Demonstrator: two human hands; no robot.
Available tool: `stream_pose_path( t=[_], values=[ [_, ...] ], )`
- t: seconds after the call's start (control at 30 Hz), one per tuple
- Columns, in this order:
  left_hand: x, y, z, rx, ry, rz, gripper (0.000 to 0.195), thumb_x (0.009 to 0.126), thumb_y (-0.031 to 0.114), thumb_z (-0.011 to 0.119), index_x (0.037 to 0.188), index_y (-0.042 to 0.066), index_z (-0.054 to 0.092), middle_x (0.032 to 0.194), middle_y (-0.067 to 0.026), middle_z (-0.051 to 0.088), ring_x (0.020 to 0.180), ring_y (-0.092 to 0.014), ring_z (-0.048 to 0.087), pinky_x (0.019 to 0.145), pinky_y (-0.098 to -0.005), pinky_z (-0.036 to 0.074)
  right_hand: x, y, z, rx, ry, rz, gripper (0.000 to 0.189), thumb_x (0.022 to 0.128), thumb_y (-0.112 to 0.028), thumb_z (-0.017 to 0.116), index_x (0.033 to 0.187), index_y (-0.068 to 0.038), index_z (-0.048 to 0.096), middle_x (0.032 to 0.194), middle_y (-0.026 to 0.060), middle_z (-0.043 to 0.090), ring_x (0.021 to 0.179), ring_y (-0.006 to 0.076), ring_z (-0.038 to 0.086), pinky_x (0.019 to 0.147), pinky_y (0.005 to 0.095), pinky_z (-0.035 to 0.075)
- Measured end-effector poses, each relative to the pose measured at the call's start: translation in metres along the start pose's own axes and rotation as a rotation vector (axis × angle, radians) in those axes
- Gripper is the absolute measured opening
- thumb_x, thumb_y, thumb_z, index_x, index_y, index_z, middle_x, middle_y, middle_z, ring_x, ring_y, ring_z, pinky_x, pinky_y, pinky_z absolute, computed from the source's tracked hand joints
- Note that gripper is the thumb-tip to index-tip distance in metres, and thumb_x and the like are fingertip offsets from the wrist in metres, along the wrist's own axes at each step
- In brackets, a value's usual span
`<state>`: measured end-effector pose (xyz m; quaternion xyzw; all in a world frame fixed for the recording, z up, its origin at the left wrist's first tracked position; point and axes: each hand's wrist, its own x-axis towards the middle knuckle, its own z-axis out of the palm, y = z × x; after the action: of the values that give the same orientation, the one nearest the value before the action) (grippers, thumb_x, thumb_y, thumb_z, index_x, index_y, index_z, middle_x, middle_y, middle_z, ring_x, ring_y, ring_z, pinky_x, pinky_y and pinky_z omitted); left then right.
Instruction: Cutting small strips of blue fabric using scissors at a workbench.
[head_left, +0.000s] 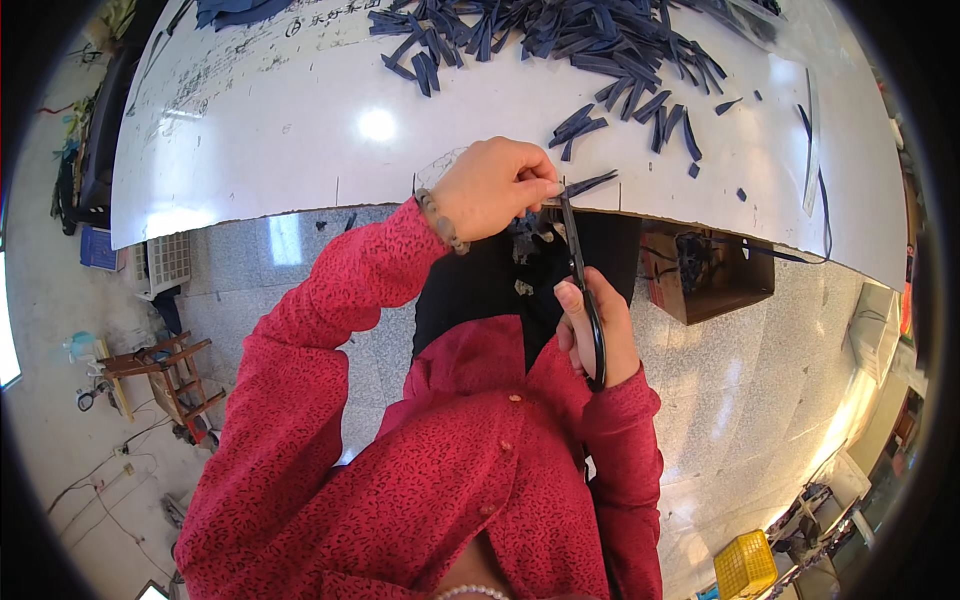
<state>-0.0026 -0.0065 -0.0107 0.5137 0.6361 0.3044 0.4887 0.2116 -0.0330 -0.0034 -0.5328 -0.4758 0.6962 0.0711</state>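
Observation:
My left hand (499, 180), with a beaded bracelet at the wrist, pinches a dark blue fabric strip (594, 182) over the table's front edge. The strip's free end points right and splits in two. My right hand (607, 330) grips black-handled scissors (576, 255), their blades pointing away from me. The blade tips meet or cross the strip just beside my left fingertips; whether they cut into it I cannot tell. Beyond my hands, a small cluster of strips (576, 129) lies on the white table (285, 150), with a large heap of similar strips (570, 34) farther back.
Small fabric scraps (741, 194) and a clear ruler-like strip (812, 161) lie at the table's right. Below the edge stands an open cardboard box (712, 277). On the floor are a wooden stool (169, 367), a white basket (166, 262) and a yellow basket (745, 564).

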Motion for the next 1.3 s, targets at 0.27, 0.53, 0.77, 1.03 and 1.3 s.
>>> stream_pose_path(
  t=[0.27, 0.53, 0.77, 1.03, 1.3],
  values=[
    [-0.016, 0.0, -0.002, -0.356, 0.02, -0.108, 0.021, 0.091, 0.01, 0.055, 0.108, -0.001, 0.061, 0.085, -0.0041, 0.066, 0.065, -0.008, 0.057, 0.057, -0.0203, 0.046, 0.028, -0.007, -0.02, 0.026, 0.055, -0.205, 0.037, 0.088, -0.035, 0.065, 0.097, -0.002, 0.051, 0.057, 0.0009, 0.05, 0.047, 0.008, 0.048, 0.043, 0.0218, 0.033],
    [-0.037, 0.008, 0.011, -0.51, -0.009, -0.075, 0.024, 0.092, 0.006, 0.052, 0.113, -0.004, 0.056, 0.092, -0.0102, 0.066, 0.076, -0.012, 0.064, 0.065, -0.0236, 0.052, 0.032, -0.02, -0.009, 0.226, 0.177, -0.525, 0.036, 0.086, -0.013, 0.068, 0.109, -0.004, 0.042, 0.071, 0.0053, 0.061, 0.053, 0.0064, 0.051, 0.046, 0.0189, 0.038],
    [-0.032, -0.001, 0.013, -0.518, 0.057, -0.099, 0.014, 0.091, 0.009, 0.056, 0.102, 0.0, 0.056, 0.092, -0.0092, 0.067, 0.076, -0.012, 0.064, 0.066, -0.0225, 0.052, 0.043, -0.044, -0.014, 0.227, -0.049, -0.303, 0.033, 0.092, -0.02, 0.058, 0.112, -0.004, 0.039, 0.077, 0.0116, 0.062, 0.051, 0.0113, 0.054, 0.045, 0.0203, 0.042],
    [-0.034, 0.002, 0.015, -0.493, 0.133, -0.034, 0.015, 0.085, 0.011, 0.067, 0.091, 0.0, 0.059, 0.077, 0.0, 0.06, 0.063, -0.005, 0.055, 0.054, -0.0191, 0.043, 0.049, -0.03, -0.016, 0.521, -0.172, -0.367, 0.036, 0.091, -0.009, 0.053, 0.121, -0.003, 0.035, 0.084, 0.0165, 0.061, 0.058, 0.0158, 0.057, 0.051, 0.0264, 0.048],
    [-0.039, 0.001, 0.015, -0.553, 0.101, -0.038, 0.017, 0.083, 0.012, 0.07, 0.089, 0.002, 0.058, 0.074, 0.0025, 0.057, 0.062, -0.003, 0.052, 0.052, -0.0178, 0.04, 0.048, -0.037, -0.002, 0.513, 0.008, -0.51, 0.05, 0.08, 0.001, 0.068, 0.119, -0.002, 0.037, 0.085, 0.0107, 0.062, 0.064, 0.0121, 0.058, 0.052, 0.0219, 0.047]
  ],
)
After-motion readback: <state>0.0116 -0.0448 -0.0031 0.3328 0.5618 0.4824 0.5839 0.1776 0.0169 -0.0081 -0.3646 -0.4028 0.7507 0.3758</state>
